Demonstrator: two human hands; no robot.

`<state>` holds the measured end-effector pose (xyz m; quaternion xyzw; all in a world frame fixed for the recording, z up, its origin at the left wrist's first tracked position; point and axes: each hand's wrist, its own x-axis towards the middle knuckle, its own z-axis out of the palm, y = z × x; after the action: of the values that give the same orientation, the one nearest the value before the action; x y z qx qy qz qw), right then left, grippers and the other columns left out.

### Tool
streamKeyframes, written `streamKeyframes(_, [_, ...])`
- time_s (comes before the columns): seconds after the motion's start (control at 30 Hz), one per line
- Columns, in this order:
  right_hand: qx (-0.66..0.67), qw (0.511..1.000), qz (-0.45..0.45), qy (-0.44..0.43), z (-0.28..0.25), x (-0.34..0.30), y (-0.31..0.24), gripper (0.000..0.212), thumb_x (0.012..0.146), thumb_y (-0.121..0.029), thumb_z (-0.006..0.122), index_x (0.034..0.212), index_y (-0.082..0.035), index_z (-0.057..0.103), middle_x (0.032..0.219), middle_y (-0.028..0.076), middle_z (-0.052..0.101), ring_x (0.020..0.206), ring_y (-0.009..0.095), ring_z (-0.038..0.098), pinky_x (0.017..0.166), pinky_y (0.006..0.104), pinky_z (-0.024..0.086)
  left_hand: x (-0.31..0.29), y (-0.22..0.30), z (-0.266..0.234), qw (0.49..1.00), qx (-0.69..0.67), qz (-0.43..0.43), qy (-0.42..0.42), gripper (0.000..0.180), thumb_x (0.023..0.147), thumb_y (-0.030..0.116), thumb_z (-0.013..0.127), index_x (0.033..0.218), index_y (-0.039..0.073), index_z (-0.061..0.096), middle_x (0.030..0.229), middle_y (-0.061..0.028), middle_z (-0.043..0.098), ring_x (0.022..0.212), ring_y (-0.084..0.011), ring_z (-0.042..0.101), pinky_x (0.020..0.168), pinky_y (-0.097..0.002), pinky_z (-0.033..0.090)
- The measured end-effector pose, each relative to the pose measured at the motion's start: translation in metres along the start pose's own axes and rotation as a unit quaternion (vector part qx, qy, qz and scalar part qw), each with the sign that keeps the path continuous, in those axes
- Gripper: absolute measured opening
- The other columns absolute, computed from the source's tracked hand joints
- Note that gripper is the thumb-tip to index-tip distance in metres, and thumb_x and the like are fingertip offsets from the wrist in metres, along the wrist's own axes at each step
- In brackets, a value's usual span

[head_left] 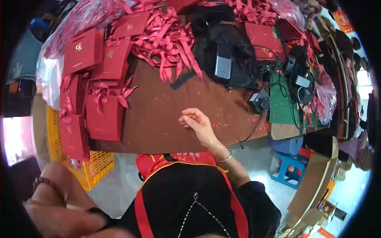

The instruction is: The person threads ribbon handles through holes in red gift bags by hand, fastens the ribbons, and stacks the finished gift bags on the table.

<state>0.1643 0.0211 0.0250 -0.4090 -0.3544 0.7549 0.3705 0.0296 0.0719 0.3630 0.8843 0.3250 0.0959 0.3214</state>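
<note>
My right hand (pixel 195 123) hovers over the brown table top (pixel 158 115) near its front edge. Its fingers are loosely bent and slightly apart, and I see nothing in them. Down at the lower left, close to the camera, my left hand (pixel 63 218) is smeared by motion, so its fingers and anything in them cannot be made out. Stacked dark red gift bags (pixel 104 119) with pink-red ribbon handles stand at the table's left side. Beyond my right hand spreads a heap of pink-red ribbons (pixel 164 39).
A silver phone (pixel 223 66) lies on a black bag (pixel 234 43) at the back. A small black device (pixel 260 101) with a cable sits to the right, beside a green mat (pixel 279 99). A yellow crate (pixel 99 166) and a blue stool (pixel 289 170) stand below table level.
</note>
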Motion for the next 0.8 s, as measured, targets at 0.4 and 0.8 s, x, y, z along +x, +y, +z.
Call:
streamKeyframes(0.4, [-0.041,0.989,-0.119,0.08,-0.046,0.004,-0.074,0.018,0.089,-0.009,0.054,0.106,-0.003,0.053,0.092,0.006,0.062,0.086,0.011,0.058,0.074,0.0232,0.046,-0.083,-0.037,0.049,0.968,0.037,0.15,0.199,0.019,0.076,0.019,0.055,0.083,0.032,0.066,0.089,0.0218,0.062,0.072,-0.0069,0.05,0.061,-0.0226,0.034])
streamKeyframes(0.8, [-0.064,0.975,-0.164,0.134,-0.068,0.007,-0.124,0.018,0.089,-0.008,0.054,0.106,-0.002,0.054,0.092,0.005,0.062,0.087,0.009,0.056,0.078,0.0222,0.044,-0.062,-0.053,0.072,0.828,-0.117,0.402,0.374,0.024,0.081,0.018,0.055,0.103,0.011,0.06,0.105,-0.0045,0.06,0.096,-0.0202,0.053,0.074,-0.0305,0.042])
